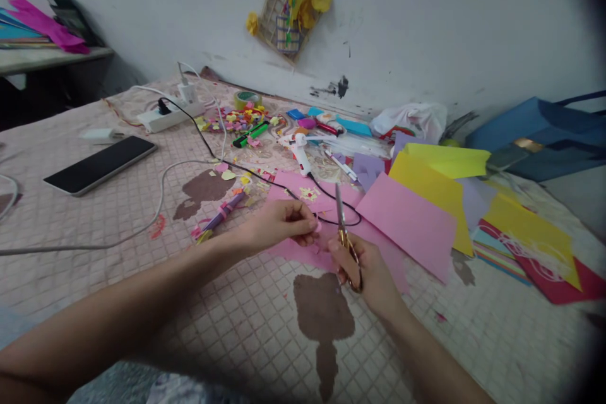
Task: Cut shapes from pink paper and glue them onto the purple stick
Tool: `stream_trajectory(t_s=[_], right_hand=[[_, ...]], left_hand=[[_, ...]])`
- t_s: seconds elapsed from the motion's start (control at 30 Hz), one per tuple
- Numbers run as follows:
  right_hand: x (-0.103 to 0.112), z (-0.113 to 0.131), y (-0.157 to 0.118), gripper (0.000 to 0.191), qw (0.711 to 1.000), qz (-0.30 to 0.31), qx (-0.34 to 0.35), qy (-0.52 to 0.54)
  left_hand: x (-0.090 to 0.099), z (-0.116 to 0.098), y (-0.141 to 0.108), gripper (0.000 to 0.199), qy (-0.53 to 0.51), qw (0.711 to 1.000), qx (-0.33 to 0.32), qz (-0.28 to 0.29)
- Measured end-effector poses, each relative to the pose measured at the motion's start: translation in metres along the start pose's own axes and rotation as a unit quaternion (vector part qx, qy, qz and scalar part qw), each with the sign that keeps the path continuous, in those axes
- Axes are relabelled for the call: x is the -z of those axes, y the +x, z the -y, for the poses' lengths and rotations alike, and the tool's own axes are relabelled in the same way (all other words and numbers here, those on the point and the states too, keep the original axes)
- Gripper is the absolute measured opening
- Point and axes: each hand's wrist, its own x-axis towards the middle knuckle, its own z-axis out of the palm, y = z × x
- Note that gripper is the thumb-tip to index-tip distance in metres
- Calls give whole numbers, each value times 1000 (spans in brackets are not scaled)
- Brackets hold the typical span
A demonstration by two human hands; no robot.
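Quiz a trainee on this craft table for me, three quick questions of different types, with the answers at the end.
1. Which hand holds the scissors?
2. True or false: the phone lies between the two hands.
3. The body of the glue gun is mostly: A) green; B) white; C) black.

Key:
1. The right hand.
2. False; it lies to the left of the left hand.
3. B.

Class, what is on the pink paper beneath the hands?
Pale cutouts and a black cord lie on the pink paper. The left hand and right hand block part of it; anything behind them cannot be seen.
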Motion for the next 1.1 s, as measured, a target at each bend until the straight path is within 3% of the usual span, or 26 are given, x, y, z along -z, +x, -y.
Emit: stream_trajectory(t_s=[0.13,0.33,0.47,0.77,0.97,1.1], right_hand=[[4,6,2,23,1000,18,17,-4],[4,-1,4,20,999,38,8,8],[4,-2,5,16,999,46,18,-1],[0,-5,5,19,998,-41,39,41],[-2,-3,3,31,998,-20,28,56],[2,2,-1,40,998,42,10,44]], left_hand=[[-6,1,-4,13,90,994,-30,46],[-9,5,-5,10,136,986,-45,80],[-8,5,-5,10,162,982,-66,64],[-9,9,-2,17,61,997,35,40],[-9,6,-3,13,-3,999,38,20],[-2,0,-1,16,-36,999,30,-12]])
